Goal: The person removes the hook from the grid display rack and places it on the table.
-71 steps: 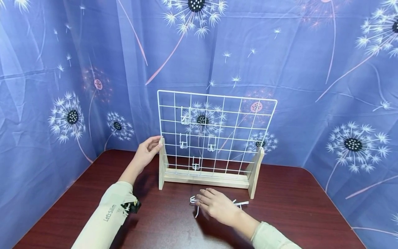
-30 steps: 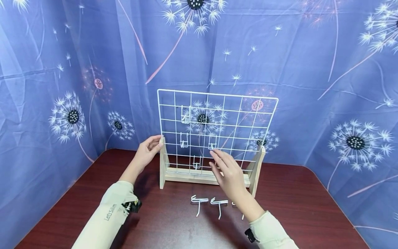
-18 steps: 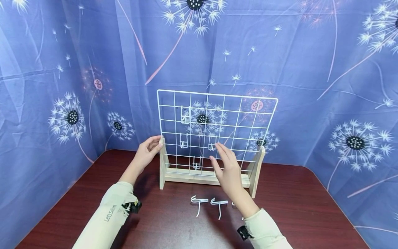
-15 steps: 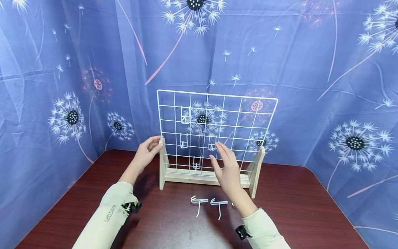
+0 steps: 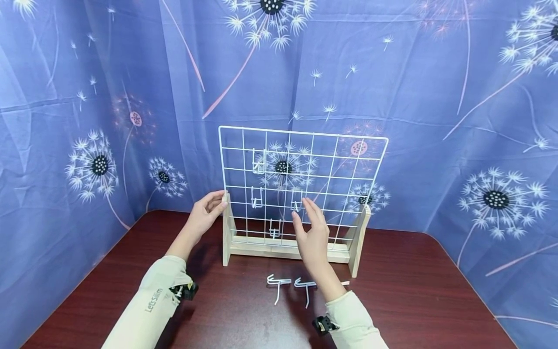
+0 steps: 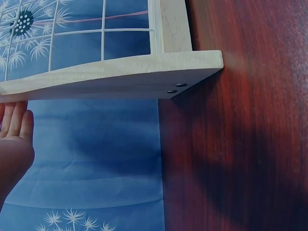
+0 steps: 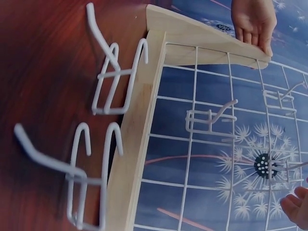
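In the head view my left hand [image 5: 202,213] pinches the top of the left wooden upright [image 5: 226,235], fingers behind it, where the white wire grid panel [image 5: 303,133] meets it. My right hand [image 5: 315,237] is raised before the grid, fingers extended and thumb apart, holding nothing. Its fingertips are right beside a white wire hook [image 5: 296,206] hung on the grid. Other hung hooks are an upper one [image 5: 258,168], a middle-left one [image 5: 256,202] and a low one [image 5: 274,233]. My right wrist view shows the hand's fingertips [image 7: 291,208] close to the hung hook.
Before the stand's wooden base [image 5: 270,249], a left loose hook [image 5: 279,281] and a second loose hook [image 5: 305,283] lie on the dark red table [image 5: 244,310]. White wire [image 5: 345,282] shows past my right forearm. A blue dandelion-print curtain [image 5: 414,160] surrounds the table.
My right hand has risen from over the loose hooks to the grid, moving from the hung hook's lower edge to its right side, then slightly left. The left hand has stayed on the upright.
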The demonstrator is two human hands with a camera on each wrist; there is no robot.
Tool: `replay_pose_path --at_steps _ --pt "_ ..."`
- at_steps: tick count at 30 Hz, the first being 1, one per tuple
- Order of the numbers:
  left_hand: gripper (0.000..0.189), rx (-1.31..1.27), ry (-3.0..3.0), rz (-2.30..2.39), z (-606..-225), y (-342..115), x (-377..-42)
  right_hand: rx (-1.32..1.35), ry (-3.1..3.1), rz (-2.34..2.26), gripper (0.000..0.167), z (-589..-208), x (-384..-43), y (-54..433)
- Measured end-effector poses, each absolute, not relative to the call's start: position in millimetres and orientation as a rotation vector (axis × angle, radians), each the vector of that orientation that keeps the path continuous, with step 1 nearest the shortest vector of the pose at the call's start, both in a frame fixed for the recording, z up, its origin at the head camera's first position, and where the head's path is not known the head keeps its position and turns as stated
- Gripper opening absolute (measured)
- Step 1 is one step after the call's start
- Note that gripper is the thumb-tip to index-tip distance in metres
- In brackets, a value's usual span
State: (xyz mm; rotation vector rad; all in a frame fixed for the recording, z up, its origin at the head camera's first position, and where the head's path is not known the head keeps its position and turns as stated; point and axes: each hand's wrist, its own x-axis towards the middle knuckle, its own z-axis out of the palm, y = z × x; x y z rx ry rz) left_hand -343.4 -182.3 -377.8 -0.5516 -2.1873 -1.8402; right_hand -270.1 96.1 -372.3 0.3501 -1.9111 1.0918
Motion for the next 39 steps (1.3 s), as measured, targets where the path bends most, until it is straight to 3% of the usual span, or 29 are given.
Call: replay_pose_path --at_steps 39 --pt "0.045 -0.550 -2.187 -1.856 -376.2 -181.6 -340.4 0.268 -1.773 1.146 0.022 -377.9 -280.6 81.8"
